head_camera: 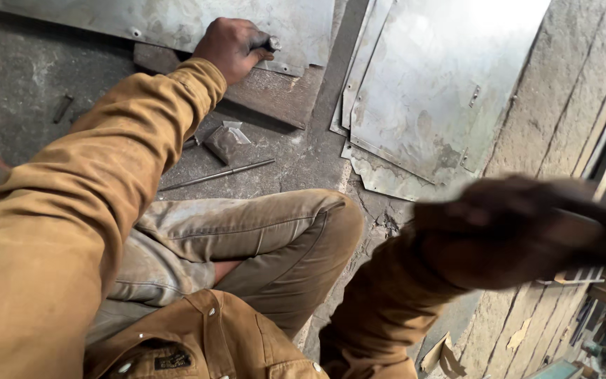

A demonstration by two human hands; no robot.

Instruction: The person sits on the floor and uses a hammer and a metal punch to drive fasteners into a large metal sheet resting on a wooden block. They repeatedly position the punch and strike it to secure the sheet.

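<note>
My right hand (506, 228) is raised close to my face and badly blurred; it seems closed around a handle, but I cannot tell what it holds. Below it lies my bent knee (303, 231) in tan trousers. Farther out, my left hand (231, 45) is clenched tight round a small dark punch (272, 44), its tip standing on the edge of a metal sheet (177, 21). Under that fist the sheet rests on a wooden board (275, 95). Nearer me than the fist lie a small plastic bag (227, 140) and a thin steel rod (219, 174) on the concrete floor (29, 77). To the right of the fist more metal sheets (429, 84) lie stacked.
</note>
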